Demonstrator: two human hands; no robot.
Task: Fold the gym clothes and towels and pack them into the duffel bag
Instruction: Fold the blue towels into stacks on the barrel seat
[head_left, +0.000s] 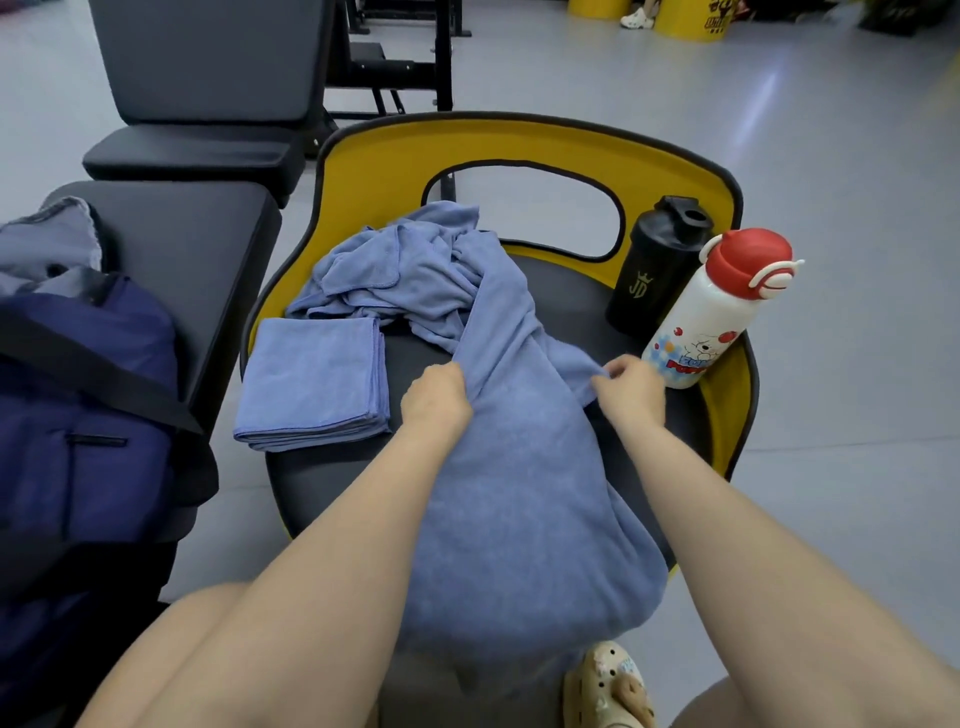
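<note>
**The big towel could slip off the chair**

On the far left the blue duffel bag (88, 395) sits on a black bench (208, 260). Something grey pokes out of its top. It is well apart from the chair, so every folded thing must cross the gap over the floor and could drop there.

Next comes the folded towel (314, 382). It lies at the left edge of the chair seat (566, 312), and one corner hangs past the rim. A small bump could knock it off.

The left hand (436, 400) pinches a fold of the big blue towel (509, 493). The right hand (631, 389) pinches its other edge. A lot of this towel hangs over the front of the seat, toward the floor. I think its weight could pull it down if the hands let go.

On the right, a black shaker (657, 265) and a white bottle (711, 317) with a red cap stand just beside the right hand. A wide swing could tip them. The seat has little free room.
</note>
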